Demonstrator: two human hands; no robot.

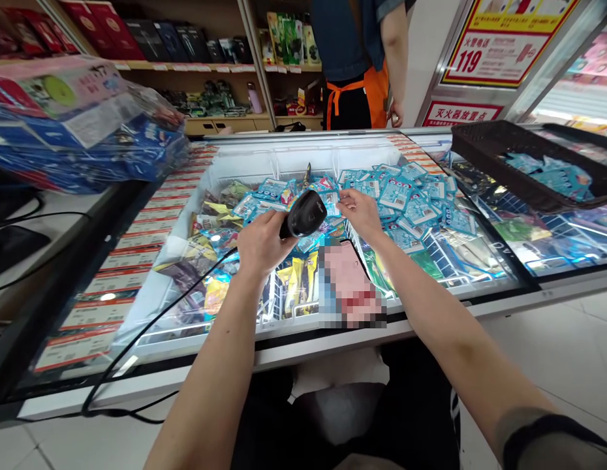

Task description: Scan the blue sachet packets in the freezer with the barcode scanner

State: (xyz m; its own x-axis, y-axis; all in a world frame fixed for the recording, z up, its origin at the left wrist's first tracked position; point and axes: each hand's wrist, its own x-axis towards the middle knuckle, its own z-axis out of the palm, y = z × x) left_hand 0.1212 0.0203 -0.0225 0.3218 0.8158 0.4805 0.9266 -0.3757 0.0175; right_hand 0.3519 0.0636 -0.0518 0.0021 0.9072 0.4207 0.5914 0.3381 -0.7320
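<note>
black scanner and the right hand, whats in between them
In the head view, a blue packet shows between the black scanner, gripped by the left hand, and the right hand, whose fingertips appear to pinch its edge.

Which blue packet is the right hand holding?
The blue packet just right of the black scanner, pinched in the right hand; the others lie loose, some in the dark basket.

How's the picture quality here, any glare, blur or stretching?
In the head view, a bright glare spot sits over the price labels; the wrapped boxes look soft; coarse pixelation covers the pink item; edges look stretched; the black scanner looks fairly sharp.
</note>
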